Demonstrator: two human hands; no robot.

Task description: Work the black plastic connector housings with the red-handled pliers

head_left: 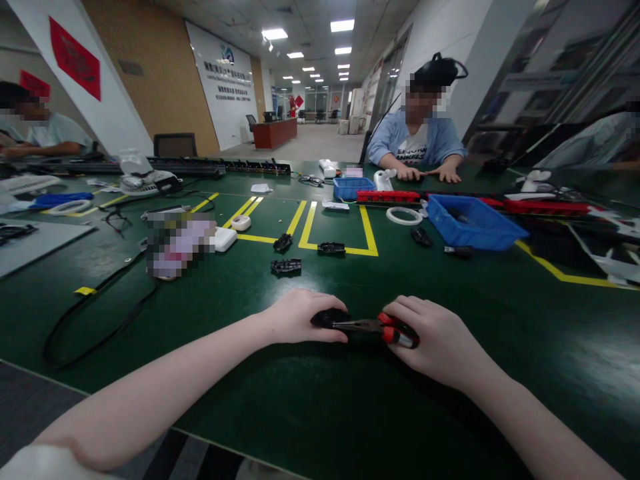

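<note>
Two bare hands meet over the green table (345, 413), near its closer edge. The left hand (300, 317) pinches a black part (324, 318) between thumb and fingers, which cover some of it; its shape is hard to make out, dark as it is. The right hand (430, 340) is curled closed around the red grips of the pliers (363, 325), hiding much of them. The pliers' nose points at the black part and reaches its right end, but whether the tips bite it or only touch it cannot be told. Three loose pieces (286, 266) lie beyond the left hand, two of them near yellow tape (339, 251). Farther right, a blue bin (475, 227) holds dark things too blurred to name, with two dark pieces just beside it. On the left, pixelation masks most of a phone (183, 248). Across the table sits a person (417, 137), face blurred out; the picture's edge cuts off another at far right.
</note>
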